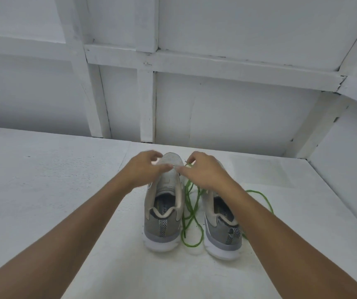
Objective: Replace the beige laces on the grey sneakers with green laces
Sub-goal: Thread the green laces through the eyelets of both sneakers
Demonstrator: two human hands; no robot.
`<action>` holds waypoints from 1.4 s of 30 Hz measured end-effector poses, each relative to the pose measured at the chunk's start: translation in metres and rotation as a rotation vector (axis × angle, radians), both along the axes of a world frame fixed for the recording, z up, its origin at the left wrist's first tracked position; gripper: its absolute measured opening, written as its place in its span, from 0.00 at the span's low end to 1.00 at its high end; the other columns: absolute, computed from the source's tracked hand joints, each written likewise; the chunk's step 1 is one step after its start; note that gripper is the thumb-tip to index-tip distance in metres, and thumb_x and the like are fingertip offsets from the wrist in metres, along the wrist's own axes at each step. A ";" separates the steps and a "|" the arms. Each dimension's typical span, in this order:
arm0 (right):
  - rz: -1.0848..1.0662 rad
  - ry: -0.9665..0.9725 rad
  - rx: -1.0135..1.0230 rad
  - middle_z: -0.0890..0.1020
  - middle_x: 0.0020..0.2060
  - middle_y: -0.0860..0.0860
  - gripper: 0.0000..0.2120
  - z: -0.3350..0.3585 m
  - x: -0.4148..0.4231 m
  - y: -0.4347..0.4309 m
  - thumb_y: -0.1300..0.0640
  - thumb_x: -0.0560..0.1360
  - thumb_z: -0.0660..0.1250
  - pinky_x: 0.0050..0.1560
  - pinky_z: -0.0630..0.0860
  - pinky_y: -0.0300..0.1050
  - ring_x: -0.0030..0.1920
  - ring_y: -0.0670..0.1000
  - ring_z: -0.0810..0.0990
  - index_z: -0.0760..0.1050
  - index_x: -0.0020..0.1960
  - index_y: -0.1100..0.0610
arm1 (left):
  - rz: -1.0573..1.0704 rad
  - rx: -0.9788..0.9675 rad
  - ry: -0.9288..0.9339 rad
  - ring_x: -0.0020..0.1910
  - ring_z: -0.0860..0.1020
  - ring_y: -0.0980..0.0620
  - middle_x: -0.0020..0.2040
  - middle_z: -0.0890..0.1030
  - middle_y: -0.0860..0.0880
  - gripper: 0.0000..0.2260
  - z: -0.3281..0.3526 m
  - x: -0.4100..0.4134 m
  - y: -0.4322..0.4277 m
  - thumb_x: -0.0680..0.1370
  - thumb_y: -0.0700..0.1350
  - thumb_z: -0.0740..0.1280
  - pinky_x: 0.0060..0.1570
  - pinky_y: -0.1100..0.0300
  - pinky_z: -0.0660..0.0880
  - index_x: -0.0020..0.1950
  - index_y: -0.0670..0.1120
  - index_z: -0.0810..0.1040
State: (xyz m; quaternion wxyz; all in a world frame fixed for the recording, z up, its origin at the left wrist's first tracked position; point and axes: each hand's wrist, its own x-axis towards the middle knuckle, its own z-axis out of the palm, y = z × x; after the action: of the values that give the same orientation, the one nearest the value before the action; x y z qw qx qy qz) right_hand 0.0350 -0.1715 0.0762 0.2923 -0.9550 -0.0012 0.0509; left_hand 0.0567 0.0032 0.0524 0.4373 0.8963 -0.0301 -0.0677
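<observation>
The right hand (203,172) covers the front of the right shoe (221,225), just right of the left shoe (163,212). The left hand (144,169) hides the left shoe's front left edge. Blur over the left shoe's toe leaves it unclear whether either hand pinches the lace (191,212). Farther right, the lace vanishes behind the right arm. The left shoe's insole print is too small to read. The bottom edge cuts off both arms.

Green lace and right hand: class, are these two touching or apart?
Touching. The head view shows the green lace running up into the right hand's pinching thumb and fingertips.
</observation>
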 end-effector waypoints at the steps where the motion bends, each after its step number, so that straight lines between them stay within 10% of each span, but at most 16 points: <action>1: 0.037 0.025 -0.041 0.76 0.47 0.50 0.21 -0.001 -0.004 0.004 0.40 0.75 0.66 0.41 0.73 0.43 0.44 0.49 0.74 0.73 0.58 0.56 | -0.004 0.006 0.028 0.62 0.73 0.51 0.69 0.73 0.50 0.26 -0.011 -0.005 0.002 0.75 0.57 0.69 0.54 0.58 0.69 0.71 0.50 0.70; 6: 0.087 0.012 -0.176 0.78 0.51 0.55 0.19 -0.015 -0.010 0.017 0.45 0.76 0.65 0.48 0.77 0.48 0.47 0.54 0.77 0.76 0.57 0.58 | 0.041 -0.048 0.032 0.65 0.73 0.48 0.71 0.71 0.50 0.25 -0.045 -0.021 0.006 0.77 0.52 0.66 0.58 0.57 0.71 0.73 0.54 0.67; 13: 0.081 -0.068 -0.178 0.72 0.41 0.54 0.14 -0.032 -0.008 0.024 0.53 0.78 0.58 0.29 0.58 0.44 0.37 0.53 0.70 0.61 0.35 0.54 | 0.003 0.017 -0.164 0.46 0.79 0.48 0.46 0.82 0.49 0.11 -0.057 -0.024 0.005 0.83 0.47 0.54 0.44 0.57 0.73 0.56 0.53 0.75; 21: 0.100 -0.093 -0.078 0.79 0.49 0.54 0.15 -0.034 -0.008 0.028 0.48 0.78 0.61 0.47 0.77 0.50 0.48 0.56 0.78 0.76 0.54 0.59 | 0.015 0.002 -0.173 0.45 0.79 0.48 0.45 0.82 0.49 0.12 -0.054 -0.025 0.017 0.84 0.49 0.53 0.47 0.51 0.76 0.54 0.52 0.76; 27: 0.074 -0.140 0.053 0.83 0.42 0.49 0.12 -0.019 0.017 0.007 0.47 0.78 0.65 0.44 0.76 0.45 0.42 0.50 0.80 0.82 0.50 0.53 | 0.055 0.023 -0.059 0.64 0.75 0.48 0.70 0.73 0.49 0.21 -0.047 -0.017 0.016 0.80 0.53 0.61 0.63 0.55 0.71 0.74 0.52 0.68; 32: 0.088 -0.109 -0.073 0.77 0.33 0.49 0.16 -0.018 0.046 0.001 0.50 0.81 0.58 0.40 0.71 0.45 0.38 0.52 0.76 0.80 0.47 0.58 | 0.036 0.063 -0.093 0.62 0.75 0.50 0.65 0.77 0.52 0.14 -0.025 0.012 0.005 0.80 0.53 0.62 0.63 0.53 0.72 0.63 0.54 0.78; 37: 0.121 0.024 -0.340 0.79 0.55 0.54 0.14 -0.033 0.063 0.004 0.52 0.82 0.56 0.46 0.71 0.45 0.53 0.57 0.77 0.78 0.59 0.55 | -0.027 0.238 -0.103 0.56 0.76 0.50 0.60 0.79 0.49 0.07 -0.015 0.048 -0.011 0.77 0.42 0.66 0.49 0.63 0.68 0.52 0.48 0.83; 42: 0.139 0.023 -0.393 0.78 0.57 0.57 0.14 -0.042 0.065 0.009 0.52 0.82 0.57 0.51 0.74 0.48 0.55 0.58 0.77 0.77 0.59 0.55 | -0.089 0.373 -0.054 0.48 0.76 0.51 0.49 0.81 0.48 0.02 -0.023 0.065 -0.016 0.73 0.45 0.73 0.45 0.62 0.70 0.45 0.48 0.83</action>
State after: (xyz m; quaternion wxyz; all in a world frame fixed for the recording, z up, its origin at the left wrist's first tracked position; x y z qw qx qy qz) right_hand 0.1003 -0.1625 0.0341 0.0960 -0.9906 -0.0538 0.0813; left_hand 0.1219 -0.0127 0.0293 0.2591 0.9611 -0.0684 -0.0672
